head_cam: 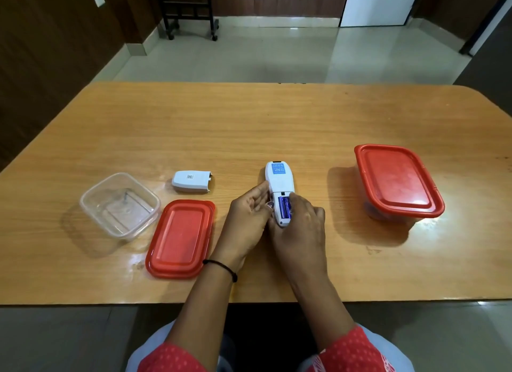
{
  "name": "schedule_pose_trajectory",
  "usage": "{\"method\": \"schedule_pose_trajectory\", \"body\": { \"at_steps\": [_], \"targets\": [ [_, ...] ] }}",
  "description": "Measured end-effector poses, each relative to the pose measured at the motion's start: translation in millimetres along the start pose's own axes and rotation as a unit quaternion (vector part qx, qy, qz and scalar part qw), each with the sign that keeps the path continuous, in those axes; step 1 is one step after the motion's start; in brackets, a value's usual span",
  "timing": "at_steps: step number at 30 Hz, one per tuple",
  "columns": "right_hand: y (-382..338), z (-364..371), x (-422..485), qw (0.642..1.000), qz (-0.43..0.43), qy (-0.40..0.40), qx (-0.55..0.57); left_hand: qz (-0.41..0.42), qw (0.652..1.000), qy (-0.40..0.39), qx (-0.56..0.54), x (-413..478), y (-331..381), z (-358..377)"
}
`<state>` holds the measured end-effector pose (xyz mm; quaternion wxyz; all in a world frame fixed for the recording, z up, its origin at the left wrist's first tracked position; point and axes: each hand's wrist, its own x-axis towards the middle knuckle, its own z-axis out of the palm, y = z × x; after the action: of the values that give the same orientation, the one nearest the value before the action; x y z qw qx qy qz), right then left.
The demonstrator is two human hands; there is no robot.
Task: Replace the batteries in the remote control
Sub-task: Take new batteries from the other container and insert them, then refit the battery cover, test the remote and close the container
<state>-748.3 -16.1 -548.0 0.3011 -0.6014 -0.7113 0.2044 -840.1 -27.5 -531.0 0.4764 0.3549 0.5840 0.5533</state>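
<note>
Both hands (277, 219) around smooth white remote (279, 182), glossy purple batteries (284, 207) seated.

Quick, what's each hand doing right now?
Left hand: curled against the side of the white remote, steadying it.
Right hand: fingers pressing on the blue batteries in the open compartment.

White remote (279, 182), blue batteries (284, 207) (2), red lid (180, 238).
</note>
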Motion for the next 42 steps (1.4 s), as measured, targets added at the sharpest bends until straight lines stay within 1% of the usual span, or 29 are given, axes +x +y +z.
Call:
{"method": "schedule_pose_trajectory", "body": {
  "at_steps": [3, 4, 5, 6, 8, 9, 10, 12, 15, 16, 17, 19, 22, 23, 25, 26, 27, 28, 32, 35, 36, 39, 41, 42],
  "targets": [
    [-0.1, -5.3, 1.6, 1.0, 0.007, -0.007, 0.011, 0.02, 0.999, 0.0, 0.03, 1.8, 2.7, -2.1],
    [-0.2, -7.4, 2.3, 1.0, 0.009, -0.008, 0.021, 0.037, 0.998, 0.008, 0.054, 3.4, 4.1, -4.2],
    [0.0, -9.2, 3.2, 0.999, 0.013, -0.009, 0.033, 0.064, 0.992, 0.025, 0.103, 5.7, 4.7, -8.5],
    [0.6, -11.0, 4.6, 0.998, 0.023, -0.011, 0.052, 0.097, 0.979, 0.047, 0.176, 8.6, 4.5, -14.9],
    [2.4, -13.6, 7.2, 0.993, 0.05, -0.017, 0.105, 0.169, 0.924, 0.094, 0.329, 13.9, 2.9, -32.9],
    [3.7, -14.6, 8.8, 0.99, 0.061, -0.014, 0.127, 0.191, 0.896, 0.118, 0.384, 17.1, 2.5, -43.3],
    [5.3, -15.5, 10.2, 0.987, 0.071, -0.009, 0.141, 0.191, 0.874, 0.138, 0.425, 19.8, 3.2, -53.0],
    [6.6, -17.5, 13.8, 0.984, 0.084, -0.003, 0.16, 0.135, 0.849, 0.159, 0.485, 28.7, 7.8, -70.4],
    [6.6, -18.0, 17.5, 0.98, 0.091, 0.005, 0.175, 0.012, 0.812, 0.117, 0.572, 50.1, 17.1, -90.9],
    [5.9, -17.9, 17.7, 0.98, 0.09, 0.005, 0.179, -0.017, 0.81, 0.1, 0.577, 56.4, 20.5, -95.9],
    [5.0, -18.1, 17.0, 0.979, 0.089, 0.003, 0.185, -0.033, 0.82, 0.087, 0.565, 60.8, 23.3, -99.9],
    [4.3, -19.3, 15.2, 0.977, 0.085, -0.001, 0.196, -0.031, 0.844, 0.084, 0.529, 64.7, 26.5, -104.4],
    [2.0, -23.8, 14.2, 0.972, 0.079, 0.005, 0.223, 0.029, 0.867, 0.12, 0.482, 58.2, 35.8, -100.0],
    [0.9, -26.3, 14.1, 0.968, 0.074, 0.008, 0.238, 0.063, 0.885, 0.14, 0.439, 52.3, 42.1, -91.6],
    [-4.5, -30.8, 13.8, 0.963, 0.047, 0.004, 0.267, 0.105, 0.94, 0.159, 0.283, 33.3, 55.9, -67.4],
    [-6.2, -31.7, 13.1, 0.959, 0.031, -0.006, 0.283, 0.105, 0.965, 0.144, 0.193, 23.1, 59.7, -52.6],
    [-7.8, -31.6, 11.5, 0.954, 0.02, -0.021, 0.298, 0.094, 0.981, 0.124, 0.119, 13.3, 59.0, -38.0],
    [-9.2, -30.6, 9.4, 0.949, 0.013, -0.038, 0.313, 0.08, 0.988, 0.109, 0.068, 4.2, 54.2, -24.7],
    [-12.5, -29.5, 1.7, 0.934, 0.008, -0.072, 0.351, 0.032, 0.992, 0.114, -0.03, -16.2, 24.7, 5.2],
    [-8.1, -34.3, 3.3, 0.925, 0.033, -0.077, 0.371, -0.006, 0.993, 0.097, -0.062, -14.2, 14.8, 11.4],
    [-5.8, -37.0, 4.4, 0.93, 0.032, -0.071, 0.36, -0.015, 0.994, 0.091, -0.065, -11.9, 13.6, 11.7],
    [0.3, -44.1, 7.0, 0.971, -0.014, -0.07, 0.23, -0.033, 0.993, 0.077, -0.083, -5.7, 13.5, 13.0],
    [2.6, -43.1, 7.1, 0.987, -0.025, -0.074, 0.142, -0.037, 0.992, 0.074, -0.1, -2.1, 13.2, 12.3],
    [2.9, -42.2, 6.3, 0.991, -0.019, -0.065, 0.119, -0.032, 0.992, 0.07, -0.096, -0.4, 12.6, 11.3]
  ]
}}
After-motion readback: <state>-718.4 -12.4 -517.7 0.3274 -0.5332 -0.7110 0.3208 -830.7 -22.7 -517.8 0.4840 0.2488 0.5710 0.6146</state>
